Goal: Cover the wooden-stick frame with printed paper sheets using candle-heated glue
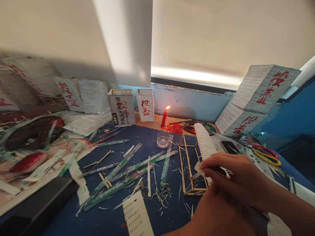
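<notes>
A small box-shaped frame of thin wooden sticks stands on the blue tabletop. A curled strip of printed paper rises along its right side. My right hand is closed in a pinch at the paper's lower part, by the frame. Below its fingertips a thin greyish, blade-like piece shows inside the frame; whether the fingers grip it is unclear. My left hand is lower and nearer, against the frame's near right corner, and its fingers are hidden.
A lit red candle burns behind a small clear glass dish. Green-printed plastic wrappers, stick pieces and paper scraps litter the left. Paper-covered boxes line the back. A black box sits at near left; yellow-handled pliers lie right.
</notes>
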